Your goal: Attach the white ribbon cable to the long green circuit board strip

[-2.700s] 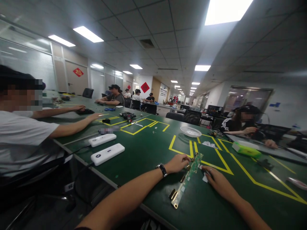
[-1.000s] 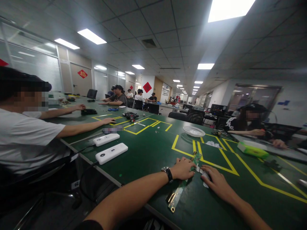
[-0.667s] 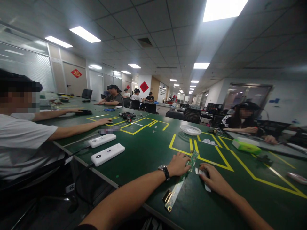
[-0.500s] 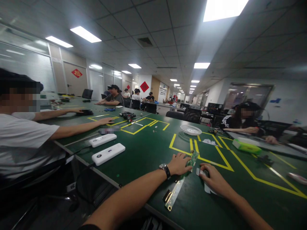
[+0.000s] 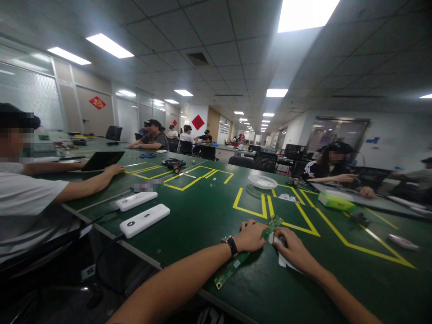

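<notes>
A long, narrow green circuit board (image 5: pixel 232 270) lies slantwise on the green tabletop in front of me. My left hand (image 5: pixel 251 237), with a watch at its wrist, is closed over the board's upper part; the palm hides some of it. Close to the board's far end, my right hand (image 5: pixel 293 246) pinches a white sheet, perhaps a wipe or paper (image 5: pixel 283 260). Part of that sheet hangs below the fingers, and its edge meets the board beside my left fingertips. Whether it presses on the board I cannot tell.
Two white power banks (image 5: pixel 145 220) with cables are at the left. Ahead stand a clear plastic dish (image 5: pixel 263 182) and crumpled white paper (image 5: pixel 288 198). A green-and-white packet (image 5: pixel 337 201) is at right. Beside me a co-worker's hand (image 5: pixel 114 170) is by a dark flat panel (image 5: pixel 103 161).
My right hand has moved left with the white sheet, up to the board. The board has turned slightly under my left hand. The co-worker at left has tilted up a dark panel.
</notes>
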A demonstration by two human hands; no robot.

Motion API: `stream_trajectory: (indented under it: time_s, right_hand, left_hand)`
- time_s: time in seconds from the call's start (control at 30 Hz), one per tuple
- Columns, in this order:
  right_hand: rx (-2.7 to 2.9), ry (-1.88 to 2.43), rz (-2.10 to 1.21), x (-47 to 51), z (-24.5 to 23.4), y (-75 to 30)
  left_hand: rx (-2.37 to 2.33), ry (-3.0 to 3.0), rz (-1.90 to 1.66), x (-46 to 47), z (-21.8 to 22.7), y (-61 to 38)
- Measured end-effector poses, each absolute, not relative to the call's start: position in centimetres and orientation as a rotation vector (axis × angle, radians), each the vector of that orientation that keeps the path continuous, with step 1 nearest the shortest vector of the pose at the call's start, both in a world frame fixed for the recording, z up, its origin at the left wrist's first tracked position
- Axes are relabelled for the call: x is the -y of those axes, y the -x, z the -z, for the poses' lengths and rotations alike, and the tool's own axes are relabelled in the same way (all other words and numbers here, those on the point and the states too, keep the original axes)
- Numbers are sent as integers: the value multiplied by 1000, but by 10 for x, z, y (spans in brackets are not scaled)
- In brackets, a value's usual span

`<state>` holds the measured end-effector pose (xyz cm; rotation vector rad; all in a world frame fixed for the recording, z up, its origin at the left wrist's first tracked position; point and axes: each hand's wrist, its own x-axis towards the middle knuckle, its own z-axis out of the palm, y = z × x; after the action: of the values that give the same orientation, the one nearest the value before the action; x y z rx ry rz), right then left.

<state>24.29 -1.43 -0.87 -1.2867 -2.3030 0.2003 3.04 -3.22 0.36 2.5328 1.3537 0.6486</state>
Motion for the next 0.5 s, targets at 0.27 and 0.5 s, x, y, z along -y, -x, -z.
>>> stream_trajectory:
  time_s: [0.27,0.5]
  right_hand:
    - [2294,1295,-237,28,-3,-238]
    - [2285,1273,-265,32,-6,-236]
  left_hand:
    - [-1062,-2324,-935,31,-1,-41]
    - [-1467,-2325,-840,37,-11,-38]
